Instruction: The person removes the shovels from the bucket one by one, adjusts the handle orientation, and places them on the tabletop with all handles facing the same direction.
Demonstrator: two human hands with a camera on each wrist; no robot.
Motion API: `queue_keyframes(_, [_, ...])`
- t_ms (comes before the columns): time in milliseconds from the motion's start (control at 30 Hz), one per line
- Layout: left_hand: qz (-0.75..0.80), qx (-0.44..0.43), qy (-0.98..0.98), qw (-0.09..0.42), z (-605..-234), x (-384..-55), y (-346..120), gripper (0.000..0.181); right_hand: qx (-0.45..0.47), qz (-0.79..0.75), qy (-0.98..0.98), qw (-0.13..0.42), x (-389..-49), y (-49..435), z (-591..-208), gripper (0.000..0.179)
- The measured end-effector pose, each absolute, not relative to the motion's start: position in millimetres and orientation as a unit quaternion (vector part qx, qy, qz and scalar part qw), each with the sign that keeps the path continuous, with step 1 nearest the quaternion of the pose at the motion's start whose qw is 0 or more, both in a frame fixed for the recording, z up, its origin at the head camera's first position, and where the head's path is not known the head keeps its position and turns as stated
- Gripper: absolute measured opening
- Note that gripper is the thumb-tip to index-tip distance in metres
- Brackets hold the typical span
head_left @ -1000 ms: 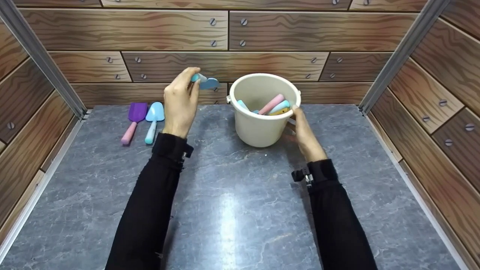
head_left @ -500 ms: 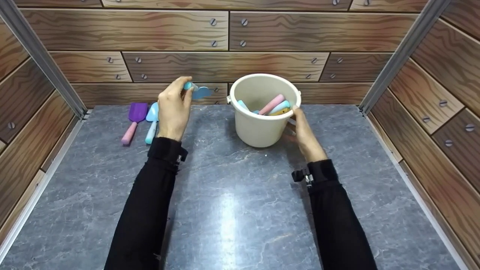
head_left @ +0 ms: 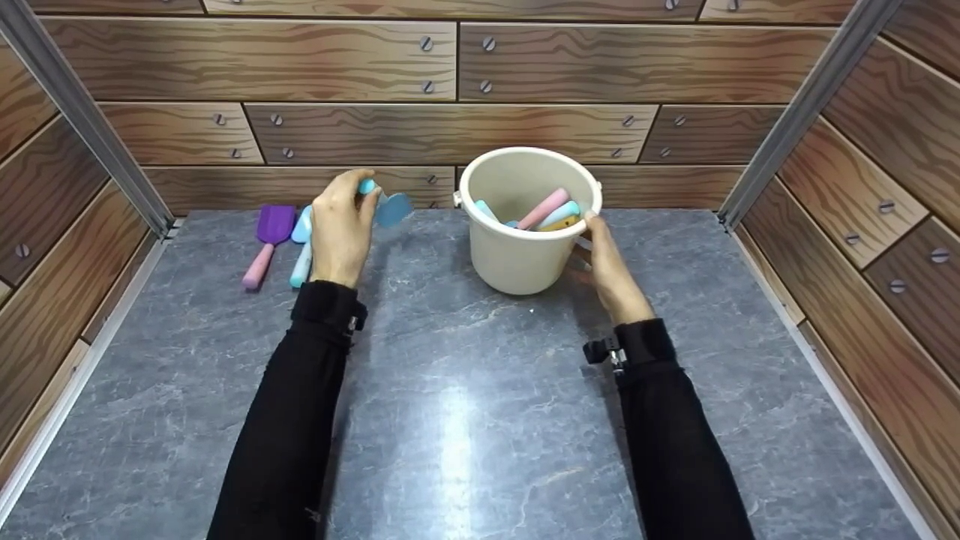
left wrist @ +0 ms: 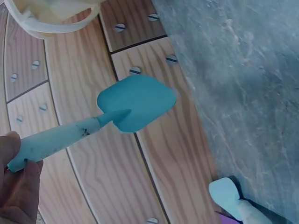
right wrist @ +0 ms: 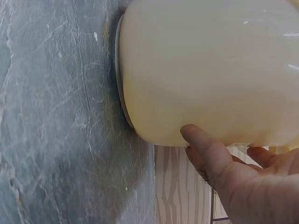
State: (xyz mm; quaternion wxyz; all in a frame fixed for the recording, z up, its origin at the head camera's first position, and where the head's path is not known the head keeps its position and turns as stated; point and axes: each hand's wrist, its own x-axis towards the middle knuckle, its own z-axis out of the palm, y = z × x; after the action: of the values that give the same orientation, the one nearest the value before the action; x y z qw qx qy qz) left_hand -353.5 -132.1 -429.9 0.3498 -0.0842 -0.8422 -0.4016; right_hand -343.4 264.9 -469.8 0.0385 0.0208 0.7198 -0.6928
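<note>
And here the blue trowel (left wrist: 140, 100) is held up off the surface (head_left: 465, 352), pinched at its handle's end by the curled fingers (left wrist: 30, 184) of the left hand (head_left: 341, 229), the blade angled down to their right. Over at the cream bucket (head_left: 517, 262), the outer wall is touched by the right hand (head_left: 615, 277), its fingers extended, spread and loosely bent, the thumb set by the rim. Left of those fingers, inside, a pink handle (head_left: 544, 208) and a light blue handle (head_left: 561, 213) can be seen. Left of the trowel-gripping fingers, a light blue shovel (head_left: 301, 266) is partly covered; farther out, a purple shovel (head_left: 276, 223) is laid.
</note>
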Motion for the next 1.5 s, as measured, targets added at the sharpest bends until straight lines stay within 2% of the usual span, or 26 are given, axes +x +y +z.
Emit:
queue_keyframes(533, [-0.401, -0.052, -0.854, 0.327, -451, -357, -144, 0.03, 0.012, -0.694, 0.719, 0.033, -342, 266, -470, 0.087])
queue_keyframes(767, [-0.405, -0.039, -0.848, 0.339, -455, -357, -150, 0.028, 0.017, -0.699, 0.714, 0.037, -343, 265, -469, 0.087])
queue_keyframes(1033, [-0.404, -0.007, -0.855, 0.327, -456, -352, -158, 0.033, 0.017, -0.7, 0.713, 0.035, -344, 265, -470, 0.085])
queue_keyframes(1500, [-0.377, -0.037, -0.877, 0.297, -469, -349, -162, 0.035, 0.016, -0.702, 0.711, 0.033, -343, 264, -470, 0.085])
